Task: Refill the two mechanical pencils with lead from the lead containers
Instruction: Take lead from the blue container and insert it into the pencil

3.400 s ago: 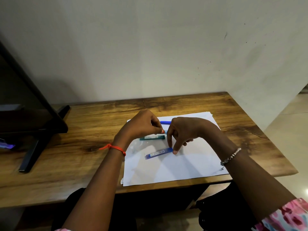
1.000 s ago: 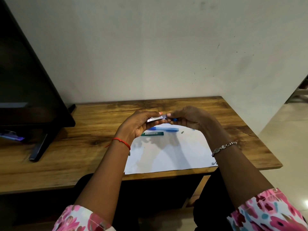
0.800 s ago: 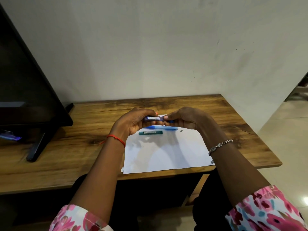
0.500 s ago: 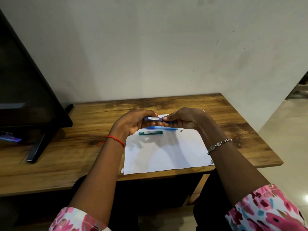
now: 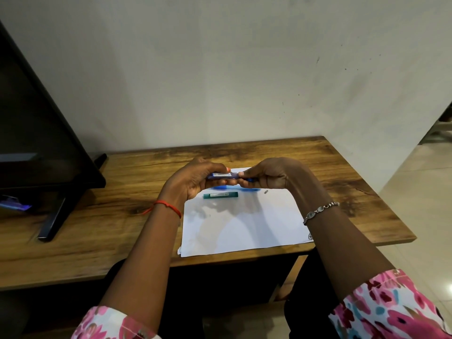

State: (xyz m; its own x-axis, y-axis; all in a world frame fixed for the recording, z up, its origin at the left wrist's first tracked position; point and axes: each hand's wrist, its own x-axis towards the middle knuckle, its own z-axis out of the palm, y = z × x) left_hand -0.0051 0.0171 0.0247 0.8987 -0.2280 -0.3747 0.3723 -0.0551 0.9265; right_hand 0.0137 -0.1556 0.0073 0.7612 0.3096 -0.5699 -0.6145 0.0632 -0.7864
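We hold the blue lead box (image 5: 222, 175) up over the bench (image 5: 122, 216), between our two hands. It lies flat, and its long way goes from left to right. Our left hand (image 5: 193, 182) curls its fingers round the left end. Our right hand (image 5: 271, 176) pinches the right end. We think the cap is there, so the pull should go out to the right. The green lead box (image 5: 220, 195) and a blue pencil (image 5: 249, 190) lie side by side on the paper (image 5: 244, 228), just below our hands.
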